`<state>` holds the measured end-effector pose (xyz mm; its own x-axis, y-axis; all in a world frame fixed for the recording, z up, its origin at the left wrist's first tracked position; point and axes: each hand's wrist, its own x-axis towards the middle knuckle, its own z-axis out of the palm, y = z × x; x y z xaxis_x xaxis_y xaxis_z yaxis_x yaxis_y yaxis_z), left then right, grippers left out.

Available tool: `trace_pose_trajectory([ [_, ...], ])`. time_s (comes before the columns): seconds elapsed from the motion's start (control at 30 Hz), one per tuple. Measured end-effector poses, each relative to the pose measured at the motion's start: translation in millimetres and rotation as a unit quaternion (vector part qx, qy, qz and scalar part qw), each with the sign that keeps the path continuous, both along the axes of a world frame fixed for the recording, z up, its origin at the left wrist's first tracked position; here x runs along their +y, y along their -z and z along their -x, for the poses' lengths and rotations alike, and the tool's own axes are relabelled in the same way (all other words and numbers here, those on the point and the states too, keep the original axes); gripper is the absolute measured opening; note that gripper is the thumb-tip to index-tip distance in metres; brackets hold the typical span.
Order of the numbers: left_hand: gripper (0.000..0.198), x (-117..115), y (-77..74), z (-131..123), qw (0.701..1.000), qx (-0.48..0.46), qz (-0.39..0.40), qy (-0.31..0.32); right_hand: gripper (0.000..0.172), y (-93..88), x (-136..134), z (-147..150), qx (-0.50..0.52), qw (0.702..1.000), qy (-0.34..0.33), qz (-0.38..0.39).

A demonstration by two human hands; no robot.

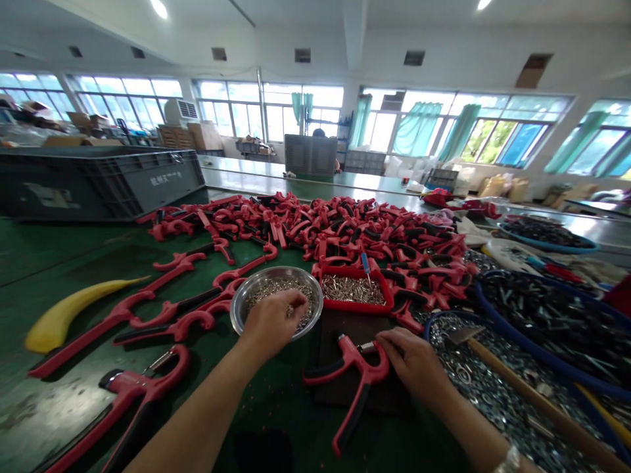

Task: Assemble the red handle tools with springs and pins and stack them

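My left hand point(276, 318) is over a round metal bowl point(237, 309) of small metal parts, its fingers curled down among them. What the fingertips pinch, if anything, is too small to make out. With thumb and fingers closed, my right hand point(411, 361) grips the curved end of a red and black hand grip exerciser point(362, 368). This exerciser has a coil spring point(367, 347) near its top and lies on a dark board point(328, 335). Behind the board, a red tray point(392, 299) holds small metal pins and a blue-handled screwdriver point(365, 263).
Red handle parts point(340, 226) form a large heap behind. An assembled exerciser point(142, 387) and a yellow banana-shaped object point(73, 312) lie left, near a grey crate point(98, 184). Blue basins point(480, 295) of metal and black parts stand right, with a hammer point(522, 374) across one.
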<state>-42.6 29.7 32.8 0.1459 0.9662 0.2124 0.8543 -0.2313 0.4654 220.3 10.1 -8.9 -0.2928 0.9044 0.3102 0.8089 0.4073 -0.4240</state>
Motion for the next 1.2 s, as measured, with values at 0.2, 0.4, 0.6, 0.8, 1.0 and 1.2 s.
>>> trace_pose_trajectory([
  [0.2,0.010,-29,5.7,-40,0.987,-0.015,0.044,0.151,0.024,-3.6,-2,2,-0.086,0.996,0.006,-0.019],
  [0.4,0.011,-32,12.4,-47,0.988,-0.013,0.059,0.145,0.024,-15.5,-1,8,-0.200,0.978,-0.045,-0.023],
  [0.6,0.016,-31,16.5,-50,0.986,-0.065,0.052,0.143,0.023,-25.5,7,3,-0.191,0.976,-0.101,-0.003],
  [0.8,0.021,-31,18.3,-56,0.953,-0.233,0.112,0.160,0.028,-17.8,-12,-3,-0.044,0.998,-0.020,-0.032],
  [1.0,0.026,-33,10.6,-62,0.833,-0.443,0.293,0.154,0.017,-26.4,-33,37,0.254,0.964,-0.074,0.026],
  [1.2,0.036,-34,8.9,-58,0.775,-0.497,0.362,0.143,0.020,-23.6,-27,46,0.411,0.896,-0.025,0.166],
])
